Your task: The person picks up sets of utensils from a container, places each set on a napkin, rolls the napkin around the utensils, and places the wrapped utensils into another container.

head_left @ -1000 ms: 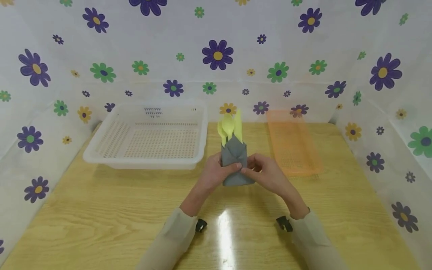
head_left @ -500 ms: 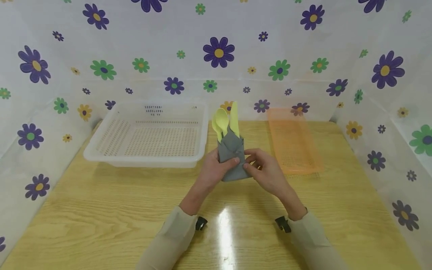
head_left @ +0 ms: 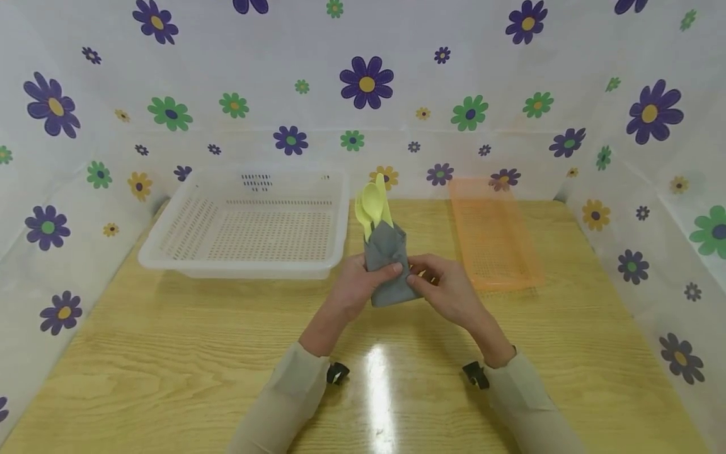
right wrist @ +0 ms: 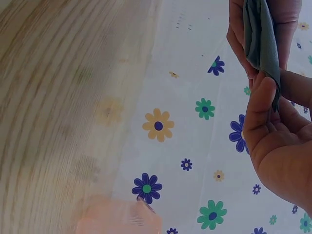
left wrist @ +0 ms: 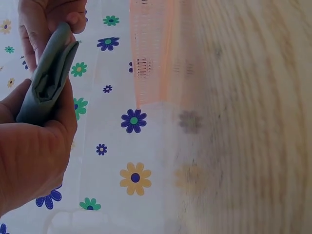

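Note:
A grey napkin (head_left: 390, 268) folded into a pouch is held up over the table, its top tilted a little left. Out of its top stick a yellow spoon (head_left: 372, 200), a yellow knife (head_left: 383, 195) and another yellow piece of cutlery (head_left: 361, 214), partly behind the spoon. My left hand (head_left: 356, 284) grips the pouch from the left, thumb across its front. On the other side, my right hand (head_left: 445, 287) pinches the pouch's right edge between thumb and fingers. From below, the folded layers of the napkin (left wrist: 48, 78) show in the left wrist view; the cutlery is hidden there.
Behind my left hand stands a white plastic basket (head_left: 334, 268) with a perforated bottom. An orange mesh basket (head_left: 467, 252) stands at the back right. Flower-print cloth (head_left: 317, 107) hangs around the back and sides of the wooden table (head_left: 187, 372).
The pouch has shifted slightly left and up, and the cutlery's tops now lean left. My right thumb has slid from the pouch's front to its right edge. The left hand keeps its grip.

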Action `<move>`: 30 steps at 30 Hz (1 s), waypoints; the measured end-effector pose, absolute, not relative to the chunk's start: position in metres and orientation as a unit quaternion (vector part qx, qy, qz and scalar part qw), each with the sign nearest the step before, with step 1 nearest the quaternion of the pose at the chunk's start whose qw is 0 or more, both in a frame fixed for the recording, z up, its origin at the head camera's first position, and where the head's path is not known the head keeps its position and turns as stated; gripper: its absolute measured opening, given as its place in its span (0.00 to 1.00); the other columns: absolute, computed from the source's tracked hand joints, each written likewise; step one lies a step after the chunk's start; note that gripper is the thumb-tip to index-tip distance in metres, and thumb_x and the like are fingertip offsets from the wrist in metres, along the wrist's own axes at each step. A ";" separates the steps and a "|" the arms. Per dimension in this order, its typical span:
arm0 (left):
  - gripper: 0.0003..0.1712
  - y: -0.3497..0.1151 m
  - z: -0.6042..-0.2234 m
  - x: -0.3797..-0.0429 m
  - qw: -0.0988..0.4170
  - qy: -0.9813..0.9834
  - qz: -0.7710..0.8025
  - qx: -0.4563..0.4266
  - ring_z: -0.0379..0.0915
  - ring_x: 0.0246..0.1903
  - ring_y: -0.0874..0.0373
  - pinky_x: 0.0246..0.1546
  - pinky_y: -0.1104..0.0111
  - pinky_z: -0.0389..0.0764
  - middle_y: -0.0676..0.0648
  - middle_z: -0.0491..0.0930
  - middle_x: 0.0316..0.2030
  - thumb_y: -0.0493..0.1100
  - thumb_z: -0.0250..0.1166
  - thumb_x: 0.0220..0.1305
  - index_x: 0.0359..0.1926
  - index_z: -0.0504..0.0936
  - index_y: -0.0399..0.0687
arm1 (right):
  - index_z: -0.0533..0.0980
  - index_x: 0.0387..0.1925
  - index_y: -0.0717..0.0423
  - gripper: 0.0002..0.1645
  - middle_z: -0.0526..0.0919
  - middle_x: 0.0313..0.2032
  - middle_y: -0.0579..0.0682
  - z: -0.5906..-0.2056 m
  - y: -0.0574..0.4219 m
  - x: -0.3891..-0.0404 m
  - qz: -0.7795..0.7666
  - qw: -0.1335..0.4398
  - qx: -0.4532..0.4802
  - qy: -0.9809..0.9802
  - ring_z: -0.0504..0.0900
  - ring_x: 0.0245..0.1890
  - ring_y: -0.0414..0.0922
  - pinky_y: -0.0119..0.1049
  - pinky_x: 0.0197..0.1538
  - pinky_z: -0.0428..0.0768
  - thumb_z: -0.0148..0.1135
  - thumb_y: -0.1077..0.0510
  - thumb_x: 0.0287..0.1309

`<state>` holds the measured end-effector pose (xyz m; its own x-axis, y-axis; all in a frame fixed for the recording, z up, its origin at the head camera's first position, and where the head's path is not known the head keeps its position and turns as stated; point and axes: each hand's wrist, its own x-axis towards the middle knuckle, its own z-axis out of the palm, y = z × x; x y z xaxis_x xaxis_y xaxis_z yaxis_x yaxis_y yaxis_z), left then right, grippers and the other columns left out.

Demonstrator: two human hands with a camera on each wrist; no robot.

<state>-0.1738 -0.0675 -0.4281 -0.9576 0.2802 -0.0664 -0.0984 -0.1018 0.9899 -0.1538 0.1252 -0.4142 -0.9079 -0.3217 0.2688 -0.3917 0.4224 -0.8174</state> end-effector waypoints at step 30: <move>0.18 -0.072 -0.408 -0.173 0.030 0.605 0.795 0.033 0.83 0.37 0.59 0.45 0.63 0.82 0.51 0.83 0.36 0.33 0.68 0.60 0.50 0.79 0.28 | 0.73 0.42 0.68 0.10 0.79 0.28 0.57 -0.410 0.127 -0.151 0.630 0.083 0.070 -0.769 0.80 0.23 0.40 0.31 0.27 0.80 0.56 0.61 0.71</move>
